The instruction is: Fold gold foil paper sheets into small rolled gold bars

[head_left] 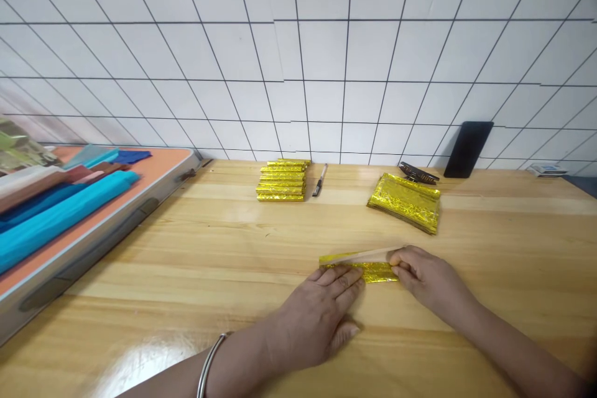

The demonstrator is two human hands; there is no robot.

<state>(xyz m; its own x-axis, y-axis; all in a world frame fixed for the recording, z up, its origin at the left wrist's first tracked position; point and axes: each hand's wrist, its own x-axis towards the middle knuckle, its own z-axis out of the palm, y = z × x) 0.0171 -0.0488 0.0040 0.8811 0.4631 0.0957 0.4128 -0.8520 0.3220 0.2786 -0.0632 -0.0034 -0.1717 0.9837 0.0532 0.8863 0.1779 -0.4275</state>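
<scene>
Head view: white tiled wall [321, 50] across the upper frame, wooden table [209, 298] below. Orange-topped case [163, 161] at left edge, bearing coloured rolls [79, 208]. Left hand [319, 311], lower centre, lies palm down, fingers flat and close together on the left part of a gold sheet [380, 272]. Right hand [429, 277], right of it, pinches the sheet's right end between thumb and fingers; pale underside shows along the far edge. Gold stack [405, 202], right of centre. Gold pleated bundle [281, 181], mid-frame. Black slab [469, 149] leans against the wall, right. Dark clip [418, 173] just behind the stack. Pen [319, 181] beside the bundle.
</scene>
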